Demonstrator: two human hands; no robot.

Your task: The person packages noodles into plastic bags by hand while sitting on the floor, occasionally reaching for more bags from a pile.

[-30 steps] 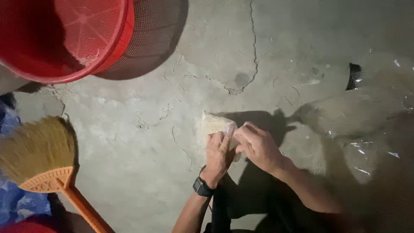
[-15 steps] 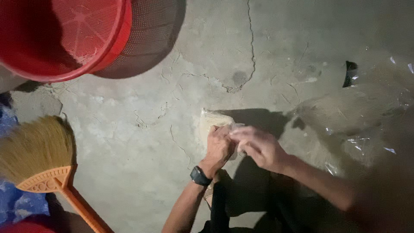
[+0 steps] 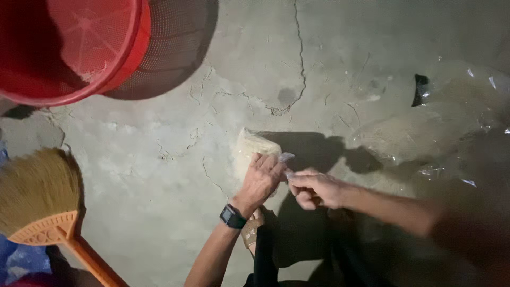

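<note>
Both hands on a pale packet on the cracked concrete floor.

I see the small pale packet (image 3: 254, 150) lying flat on the floor (image 3: 159, 202), near the middle of the head view. The left hand (image 3: 261, 179) lies on its near end, fingers spread and pressing down, a dark watch (image 3: 232, 216) on that wrist. The right hand (image 3: 313, 188) is just beside it, thumb and fingers pinched narrow on a scrap of clear film (image 3: 287, 157) at the packet's corner. To the right lie crumpled clear plastic bags (image 3: 451, 127), partly in shadow. At upper left sits a red mesh basket (image 3: 79, 48). At lower left, well apart from the hands, I note a straw broom (image 3: 40, 194) with an orange handle.
</note>
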